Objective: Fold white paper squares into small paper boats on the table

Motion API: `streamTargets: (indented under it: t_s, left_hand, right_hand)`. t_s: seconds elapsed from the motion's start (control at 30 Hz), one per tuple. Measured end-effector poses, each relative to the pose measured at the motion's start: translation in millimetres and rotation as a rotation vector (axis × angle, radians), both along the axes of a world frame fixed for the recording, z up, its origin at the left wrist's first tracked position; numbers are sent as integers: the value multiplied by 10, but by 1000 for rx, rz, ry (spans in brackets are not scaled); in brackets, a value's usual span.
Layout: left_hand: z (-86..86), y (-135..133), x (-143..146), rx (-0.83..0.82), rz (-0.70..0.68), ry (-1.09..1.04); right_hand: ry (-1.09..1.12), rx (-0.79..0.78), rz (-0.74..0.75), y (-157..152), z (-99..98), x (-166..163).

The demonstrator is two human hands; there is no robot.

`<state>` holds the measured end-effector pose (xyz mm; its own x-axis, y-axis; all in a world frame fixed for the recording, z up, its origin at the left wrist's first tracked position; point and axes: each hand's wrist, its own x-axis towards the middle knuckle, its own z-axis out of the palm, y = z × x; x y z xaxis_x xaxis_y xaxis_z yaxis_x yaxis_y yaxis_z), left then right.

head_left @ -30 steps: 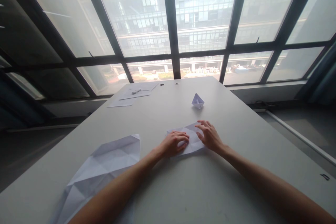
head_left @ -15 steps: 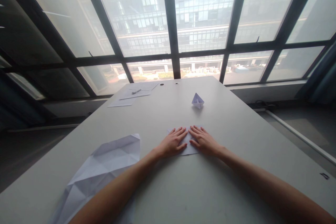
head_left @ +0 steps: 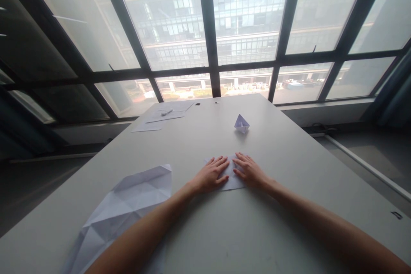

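Observation:
A small piece of white paper lies flat on the table, partly covered by both hands. My left hand rests palm down on its left side, fingers spread. On the right side, my right hand lies over the paper with fingers stretched out and slightly bent. Neither hand grips anything. Beyond them stands a folded paper boat, upright on the table. A large creased sheet of paper sits to the left, partly hidden under my left forearm.
The white table reaches forward to tall framed windows. At its far left are several flat paper sheets with a pen-like white object on them. A cable hole shows near the far edge.
My right hand has shifted slightly to the right across the paper, widening the gap between the hands. My left hand has hardly moved.

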<state>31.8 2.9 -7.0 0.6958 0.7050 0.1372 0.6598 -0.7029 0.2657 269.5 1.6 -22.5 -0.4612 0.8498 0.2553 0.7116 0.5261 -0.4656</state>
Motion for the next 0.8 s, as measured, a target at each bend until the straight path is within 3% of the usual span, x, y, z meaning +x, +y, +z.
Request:
streamTargets:
  t_s: [0.17,0.3,0.53,0.8]
  left_hand:
    - [-20,12,-6,-6,0,-11]
    - [-29,22,-8,-15,-2,-11]
    - [24,-21,1,55,18,-64]
    - [14,-43,0,9,64,-130]
  right_hand:
    - [363,75,-238,117,-43,59]
    - [498,41,-371,195,-87,123]
    - [731,49,-296,201,-34,108]
    - [868,-24,-67,36,97,29]
